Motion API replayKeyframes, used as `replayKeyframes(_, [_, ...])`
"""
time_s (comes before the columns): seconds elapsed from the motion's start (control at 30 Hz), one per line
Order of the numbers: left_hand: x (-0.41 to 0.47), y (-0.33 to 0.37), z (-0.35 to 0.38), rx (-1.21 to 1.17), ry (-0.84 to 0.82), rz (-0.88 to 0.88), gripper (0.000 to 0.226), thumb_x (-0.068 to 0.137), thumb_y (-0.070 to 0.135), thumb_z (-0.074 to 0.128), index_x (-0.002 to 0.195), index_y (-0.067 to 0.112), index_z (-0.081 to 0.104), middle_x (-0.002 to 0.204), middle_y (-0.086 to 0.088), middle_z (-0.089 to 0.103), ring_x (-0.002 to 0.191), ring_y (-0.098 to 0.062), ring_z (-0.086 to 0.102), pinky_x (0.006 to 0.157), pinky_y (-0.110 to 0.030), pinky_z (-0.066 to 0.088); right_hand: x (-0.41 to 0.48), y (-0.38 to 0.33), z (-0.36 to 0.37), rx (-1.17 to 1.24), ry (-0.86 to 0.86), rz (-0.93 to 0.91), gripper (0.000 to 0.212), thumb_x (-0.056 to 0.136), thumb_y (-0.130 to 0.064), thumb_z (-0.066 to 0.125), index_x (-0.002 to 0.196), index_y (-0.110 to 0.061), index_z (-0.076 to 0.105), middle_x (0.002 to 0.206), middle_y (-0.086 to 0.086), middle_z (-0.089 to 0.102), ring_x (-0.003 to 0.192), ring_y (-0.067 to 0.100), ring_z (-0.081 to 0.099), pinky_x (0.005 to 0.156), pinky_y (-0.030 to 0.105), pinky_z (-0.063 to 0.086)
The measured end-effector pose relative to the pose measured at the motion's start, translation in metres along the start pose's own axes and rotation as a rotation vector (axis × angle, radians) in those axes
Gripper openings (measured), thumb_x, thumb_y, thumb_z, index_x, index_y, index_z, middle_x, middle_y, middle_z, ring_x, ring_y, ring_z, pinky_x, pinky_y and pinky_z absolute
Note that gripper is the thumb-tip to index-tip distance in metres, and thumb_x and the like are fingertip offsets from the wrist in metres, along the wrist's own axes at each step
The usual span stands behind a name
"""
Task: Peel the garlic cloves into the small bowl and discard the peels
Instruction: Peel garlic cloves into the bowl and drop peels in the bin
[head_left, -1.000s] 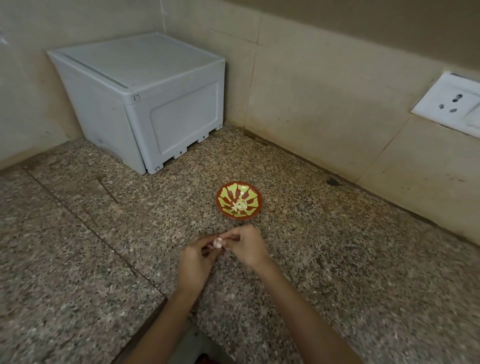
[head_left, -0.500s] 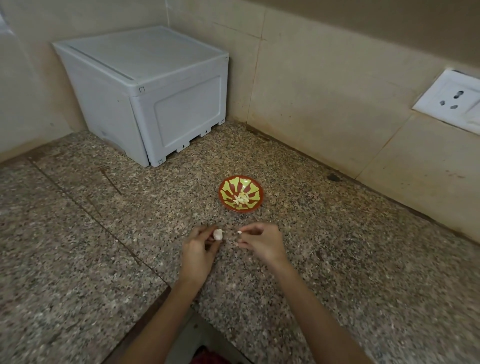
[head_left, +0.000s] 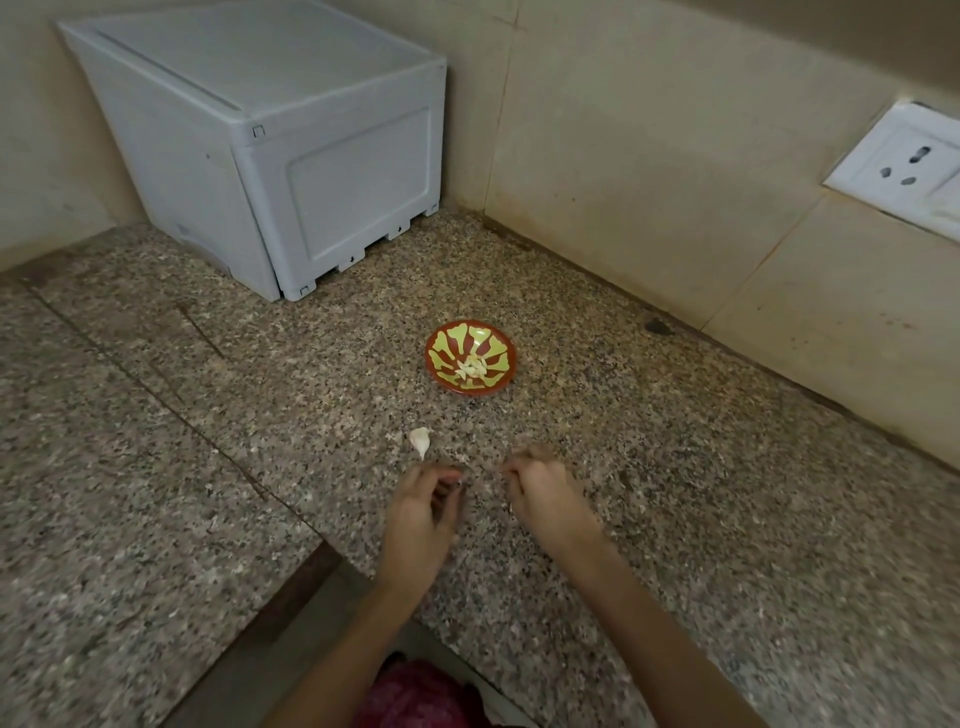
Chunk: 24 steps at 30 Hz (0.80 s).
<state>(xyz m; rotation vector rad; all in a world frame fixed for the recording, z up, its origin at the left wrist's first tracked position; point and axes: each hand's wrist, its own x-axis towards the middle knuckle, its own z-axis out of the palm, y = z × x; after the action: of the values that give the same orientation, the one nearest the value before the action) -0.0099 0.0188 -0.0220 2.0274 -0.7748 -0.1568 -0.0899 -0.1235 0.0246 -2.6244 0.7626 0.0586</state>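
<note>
Head view, looking down on a speckled granite counter (head_left: 156, 467) set into a tiled corner. The small bowl (head_left: 432, 358), red-brown with yellow petal markings, sits upright on the counter toward the back wall, with a little heap of pale peeled cloves (head_left: 472, 368) in its middle. One garlic clove (head_left: 420, 440), whitish with its pointed tip toward the viewer, lies on the bare stone between the bowl and the hands, apart from both. A tiny white fleck (head_left: 394, 438), possibly peel, lies just beside it on its left. The left hand (head_left: 423, 512) hovers low over the counter just short of the clove, not touching it, with fingers curled in toward the thumb. It is blurred, and whether anything is pinched there cannot be told. The right hand (head_left: 545, 499) is level with it and a small gap away, fingers likewise bunched at the tips. It is also blurred, so any scrap of peel in its grip cannot be made out. A white plastic box (head_left: 260, 130) stands in the far left corner, against the walls. A white wall socket (head_left: 898, 171) is at upper right. A dark spot (head_left: 657, 326) marks the counter near the wall joint. Red cloth (head_left: 415, 696) shows at the bottom edge.
</note>
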Motion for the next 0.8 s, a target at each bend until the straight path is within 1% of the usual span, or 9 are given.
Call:
replayKeyframes(0.07, [0.0, 0.001, 0.001, 0.015, 0.003, 0.019, 0.019, 0.084, 0.003, 0.069, 0.102, 0.01, 0.067, 0.101, 0.001, 0.061, 0.085, -0.005, 0.056, 0.081, 0.002, 0.036, 0.0, -0.004, -0.002, -0.047, -0.018, 0.007, 0.032, 0.096, -0.001, 0.053, 0.125, -0.011, 0.061, 0.143, 0.01, 0.046, 0.102, 0.019, 0.065, 0.091, 0.022, 0.053])
replayKeyframes(0.17, [0.0, 0.0, 0.001, 0.023, 0.007, 0.014, 0.02, 0.084, 0.004, 0.07, 0.102, 0.012, 0.067, 0.101, 0.003, 0.06, 0.085, -0.005, 0.056, 0.081, 0.002, 0.035, -0.001, -0.01, -0.006, -0.157, -0.046, -0.025, 0.041, 0.092, 0.002, 0.057, 0.132, -0.007, 0.055, 0.147, 0.013, 0.039, 0.112, 0.025, 0.062, 0.096, 0.03, 0.053])
replayKeyframes(0.27, [0.0, -0.001, 0.002, 0.019, 0.002, 0.008, 0.019, 0.085, 0.006, 0.069, 0.103, 0.013, 0.067, 0.101, 0.005, 0.059, 0.086, -0.004, 0.055, 0.081, -0.002, 0.038, -0.003, -0.013, -0.003, -0.208, -0.023, -0.075, 0.042, 0.091, 0.004, 0.057, 0.132, -0.006, 0.055, 0.142, 0.014, 0.043, 0.114, 0.026, 0.061, 0.095, 0.032, 0.054])
replayKeyframes(0.37, [0.0, 0.002, 0.003, 0.034, 0.009, 0.013, 0.018, 0.086, 0.006, 0.068, 0.102, 0.013, 0.068, 0.101, 0.007, 0.059, 0.088, -0.005, 0.056, 0.08, -0.006, 0.041, 0.0, -0.008, 0.001, -0.129, 0.035, -0.071, 0.036, 0.09, 0.007, 0.056, 0.123, -0.007, 0.062, 0.132, 0.01, 0.055, 0.1, 0.021, 0.066, 0.086, 0.025, 0.056])
replayKeyframes(0.47, [0.004, 0.009, 0.003, -0.008, 0.007, 0.056, 0.022, 0.086, 0.003, 0.067, 0.105, 0.013, 0.071, 0.101, 0.006, 0.065, 0.085, 0.002, 0.058, 0.079, -0.006, 0.046, 0.001, 0.001, -0.001, 0.307, 0.118, 0.104, 0.021, 0.092, -0.001, 0.062, 0.105, -0.013, 0.073, 0.107, 0.001, 0.071, 0.076, 0.005, 0.067, 0.069, 0.011, 0.053])
replayKeyframes(0.53, [0.007, 0.015, 0.003, -0.045, -0.01, 0.082, 0.025, 0.086, 0.003, 0.068, 0.108, 0.014, 0.072, 0.099, 0.005, 0.068, 0.079, 0.006, 0.059, 0.075, -0.002, 0.045, -0.007, 0.002, -0.004, 0.797, 0.137, 0.269, 0.013, 0.087, -0.003, 0.071, 0.096, -0.012, 0.074, 0.09, 0.002, 0.076, 0.076, 0.012, 0.072, 0.071, 0.018, 0.057])
replayKeyframes(0.6, [0.009, 0.022, 0.003, -0.077, -0.021, 0.097, 0.025, 0.086, 0.006, 0.069, 0.108, 0.017, 0.072, 0.097, 0.008, 0.068, 0.079, 0.005, 0.061, 0.073, -0.003, 0.046, -0.016, -0.002, -0.005, 1.132, 0.129, 0.396, 0.011, 0.083, 0.0, 0.073, 0.09, -0.008, 0.073, 0.085, 0.006, 0.076, 0.079, 0.019, 0.074, 0.074, 0.025, 0.06])
replayKeyframes(0.73, [0.009, 0.026, 0.003, -0.173, -0.012, 0.067, 0.019, 0.084, 0.009, 0.071, 0.1, 0.02, 0.075, 0.091, 0.012, 0.069, 0.08, 0.003, 0.065, 0.075, -0.016, 0.053, -0.027, -0.006, -0.003, 1.379, 0.083, 0.45, 0.01, 0.085, 0.006, 0.069, 0.093, 0.001, 0.072, 0.088, 0.012, 0.076, 0.079, 0.018, 0.073, 0.073, 0.023, 0.059])
replayKeyframes(0.8, [0.01, 0.027, 0.003, -0.158, 0.007, 0.104, 0.019, 0.084, 0.007, 0.071, 0.099, 0.018, 0.075, 0.09, 0.01, 0.071, 0.079, 0.001, 0.065, 0.075, -0.017, 0.053, -0.028, -0.006, -0.005, 1.435, 0.077, 0.462, 0.012, 0.084, 0.007, 0.069, 0.096, 0.004, 0.072, 0.091, 0.015, 0.075, 0.081, 0.018, 0.073, 0.073, 0.023, 0.059])
